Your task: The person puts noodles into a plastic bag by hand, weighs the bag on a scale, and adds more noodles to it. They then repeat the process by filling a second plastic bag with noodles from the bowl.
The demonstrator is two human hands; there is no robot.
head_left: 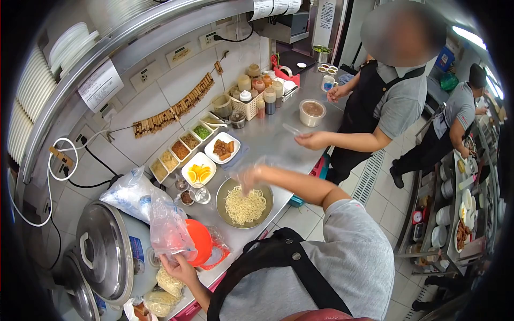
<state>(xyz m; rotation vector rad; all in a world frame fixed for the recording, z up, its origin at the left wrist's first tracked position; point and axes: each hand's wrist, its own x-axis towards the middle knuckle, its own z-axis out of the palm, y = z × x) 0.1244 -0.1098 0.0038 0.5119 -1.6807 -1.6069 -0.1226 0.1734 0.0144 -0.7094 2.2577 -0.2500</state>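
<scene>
At the lower left, my left hand pinches the edge of a clear plastic bag, which hangs in front of a red round container. My right hand, smeared by motion and seemingly in a clear glove, is over the metal bowl of pale noodles; its fingers cannot be made out. Left of the bowl are a glass cup and a small jar of brown stuff. Behind stand a white dish of orange slices and a white dish of brown chunks.
A co-worker stands across the right end of the counter near a tub of brown food. Topping trays and a bottle basket line the wall. Large lidded pots and bagged noodles are at lower left.
</scene>
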